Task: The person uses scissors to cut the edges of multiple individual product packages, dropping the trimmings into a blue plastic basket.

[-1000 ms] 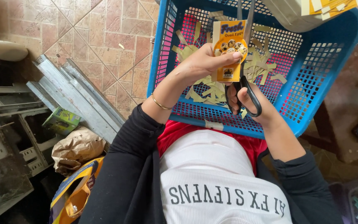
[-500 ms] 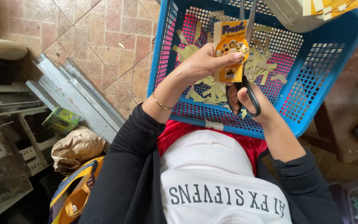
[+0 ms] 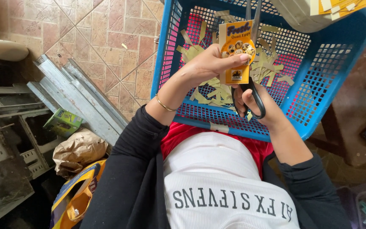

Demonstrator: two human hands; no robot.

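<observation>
Scissors (image 3: 250, 91) sit clasped in the right hand (image 3: 257, 104), blades against a yellow label (image 3: 235, 51). Left hand (image 3: 210, 63) pinches that label above the blue basket (image 3: 166, 55).

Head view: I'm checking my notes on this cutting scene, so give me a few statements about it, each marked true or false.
1. The left hand holds a yellow printed label. True.
2. The right hand holds a knife. False: it holds black-handled scissors, blades pointing up beside the label.
3. The basket under the hands is red. False: it is blue plastic mesh.
4. Yellow paper strips lie in the basket. True.
5. A thin bracelet is on the left wrist. True.
6. The floor to the left is carpeted. False: it is tiled.
</observation>
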